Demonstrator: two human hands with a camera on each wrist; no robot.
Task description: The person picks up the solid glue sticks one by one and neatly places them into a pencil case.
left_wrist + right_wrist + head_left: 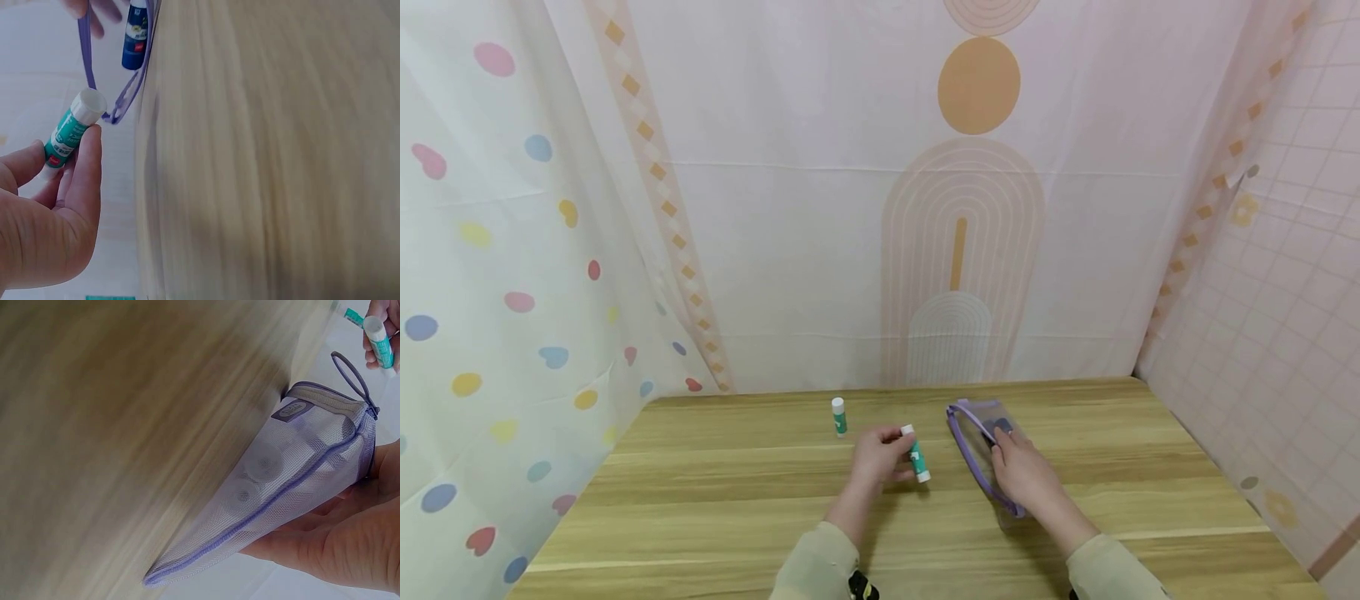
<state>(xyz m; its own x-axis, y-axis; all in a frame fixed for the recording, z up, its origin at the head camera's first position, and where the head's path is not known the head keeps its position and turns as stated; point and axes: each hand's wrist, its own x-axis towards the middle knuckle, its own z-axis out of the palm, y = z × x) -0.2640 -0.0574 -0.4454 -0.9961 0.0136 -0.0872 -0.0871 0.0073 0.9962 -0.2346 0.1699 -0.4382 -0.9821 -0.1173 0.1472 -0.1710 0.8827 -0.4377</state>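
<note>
My left hand (876,458) pinches a green glue stick (916,455) with white ends, held tilted above the table between thumb and fingers. To its right, my right hand (1028,477) grips the far side of a mesh zipper pouch (300,447) with purple edging. The pouch's mouth gapes toward the left hand. A dark blue glue stick (135,37) shows within the pouch's purple rim in the left wrist view. Round pale ends (264,461) show dimly through the mesh. Another green glue stick (839,419) stands upright left of the left hand.
The wood-grain table (715,500) ends at a patterned curtain (805,275) behind it. A dotted cloth (490,333) hangs at the left and a checked cloth (1285,333) at the right.
</note>
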